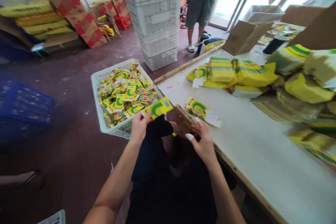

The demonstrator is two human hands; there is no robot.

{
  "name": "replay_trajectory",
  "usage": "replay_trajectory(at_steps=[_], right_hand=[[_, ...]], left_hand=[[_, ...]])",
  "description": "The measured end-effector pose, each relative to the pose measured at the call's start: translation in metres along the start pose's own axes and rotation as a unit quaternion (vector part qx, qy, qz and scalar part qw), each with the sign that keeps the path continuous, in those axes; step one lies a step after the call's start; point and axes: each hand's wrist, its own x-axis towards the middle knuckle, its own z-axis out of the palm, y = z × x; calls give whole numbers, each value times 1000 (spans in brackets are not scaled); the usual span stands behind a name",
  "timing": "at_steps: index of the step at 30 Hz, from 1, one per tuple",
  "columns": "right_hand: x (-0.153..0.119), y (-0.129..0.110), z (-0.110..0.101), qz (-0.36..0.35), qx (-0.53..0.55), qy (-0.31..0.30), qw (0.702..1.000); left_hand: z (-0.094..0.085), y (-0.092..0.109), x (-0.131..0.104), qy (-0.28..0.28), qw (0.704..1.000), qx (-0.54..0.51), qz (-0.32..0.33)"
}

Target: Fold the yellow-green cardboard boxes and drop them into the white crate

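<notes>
1. The left hand (139,126) pinches a small yellow-and-green folded carton (158,108) by one end, holding it level over the lap, just beside the near corner of a white plastic crate (96,87).
2. The crate sits on the dark red floor and is heaped with the same small yellow, green and red cartons.
3. The right hand (203,143) rests at the near edge of a white table (236,129), its fingers closed around a brown, cardboard-like piece (183,117); what that piece is cannot be told.
4. Just beyond that hand, a short stack of flat unfolded cartons (198,108) lies on the table.
5. Further along the table lie bundles of yellow-and-green flat packs (236,71).
6. Behind the crate stands a tall stack of grey crates (156,17), with another person's legs (198,17) next to it.
7. A blue crate (23,106) is on the floor at far left.
</notes>
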Motion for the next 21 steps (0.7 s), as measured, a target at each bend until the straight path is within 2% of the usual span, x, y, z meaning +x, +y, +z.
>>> replay_trajectory(at_steps=[4, 6, 7, 9, 13, 15, 16, 18, 20, 21], right_hand=[[11, 19, -20, 8, -67, 33, 997], [13, 24, -28, 5, -104, 40, 994], [14, 25, -31, -1, -125, 48, 991], [17, 27, -36, -15, -168, 71, 983], [33, 36, -38, -29, -241, 108, 964], [42, 43, -36, -25, -275, 94, 957], [45, 45, -34, -21, -290, 78, 954], [47, 50, -32, -10, -310, 47, 949], [47, 51, -30, 1, -315, 39, 948], [46, 51, -29, 4, -317, 44, 947]], left_hand=[[-3, 64, 79, 103, 992, -56, 56], [-8, 78, 98, 129, 988, -61, 65], [-10, 77, 99, 131, 987, -58, 65], [-12, 61, 86, 113, 991, -44, 51], [-12, 3, 30, 12, 999, 10, -29], [-6, -14, 1, -34, 997, 26, -61], [-2, -16, -13, -50, 996, 27, -65], [3, -8, -39, -84, 996, 17, -26], [2, 12, -65, -135, 985, -5, 106], [-2, 24, -80, -157, 970, -14, 186]])
